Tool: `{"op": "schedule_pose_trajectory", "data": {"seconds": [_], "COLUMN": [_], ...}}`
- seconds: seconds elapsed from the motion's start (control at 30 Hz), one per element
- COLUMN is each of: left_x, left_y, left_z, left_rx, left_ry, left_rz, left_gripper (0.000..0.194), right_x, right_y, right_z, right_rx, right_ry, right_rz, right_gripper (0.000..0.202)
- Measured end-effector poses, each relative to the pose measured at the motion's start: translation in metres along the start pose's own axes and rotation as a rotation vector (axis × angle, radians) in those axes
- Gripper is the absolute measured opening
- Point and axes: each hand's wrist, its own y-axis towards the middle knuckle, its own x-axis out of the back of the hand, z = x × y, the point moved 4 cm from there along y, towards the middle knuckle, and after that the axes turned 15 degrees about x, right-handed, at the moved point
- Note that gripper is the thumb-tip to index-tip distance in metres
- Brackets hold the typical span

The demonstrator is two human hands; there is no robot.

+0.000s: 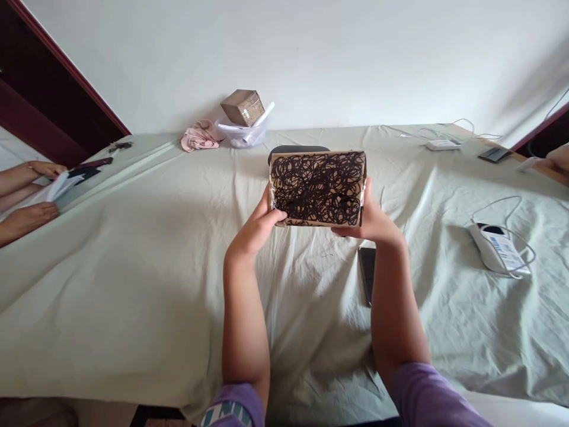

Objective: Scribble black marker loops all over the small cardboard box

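Note:
Between my two hands is a cardboard box [317, 188], held up above the cloth-covered table. Dense black scribbles cover the brown face turned towards me, and shiny clear tape shows along its left edge. My left hand [263, 220] grips the lower left corner, thumb on the front face. My right hand [372, 218] holds the right side, with fingers under the bottom edge; part of them is hidden behind the box. Directly behind the box a dark rounded object [297, 148] shows only its upper edge.
A phone [367, 274] lies beside my right forearm. At the back stand a plastic basin [245, 136] with a small carton [243, 108] and a pink cloth [200, 136]. A white device with a cable [501, 252] lies right. Another person's hands [38, 210] hold papers at far left.

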Motion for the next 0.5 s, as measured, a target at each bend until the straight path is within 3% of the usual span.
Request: {"op": "schedule_pose_trajectory", "data": {"seconds": [0.07, 0.17, 0.3, 0.4, 0.5], "left_x": [-0.001, -0.003, -0.001, 0.005, 0.012], "left_y": [0.005, 0.013, 0.023, 0.029, 0.033], "left_z": [0.005, 0.013, 0.022, 0.032, 0.048], "left_rx": [-0.089, -0.202, -0.211, -0.177, -0.066], "left_ry": [-0.026, -0.050, -0.028, -0.150, -0.340], "left_rz": [0.041, 0.115, 0.032, -0.051, -0.133], "left_gripper": [0.077, 0.098, 0.116, 0.110, 0.095], "right_x": [-0.001, -0.005, -0.014, -0.016, -0.010], "right_y": [0.000, 0.000, 0.000, -0.003, -0.009], "right_z": [-0.003, -0.005, -0.011, -0.026, -0.043], "right_rx": [-0.022, -0.055, -0.079, -0.189, -0.391], "right_ry": [0.047, 0.183, 0.326, 0.424, 0.410], "right_rz": [-0.018, -0.060, -0.099, -0.144, -0.293], "right_gripper": [0.139, 0.130, 0.124, 0.115, 0.093]}}
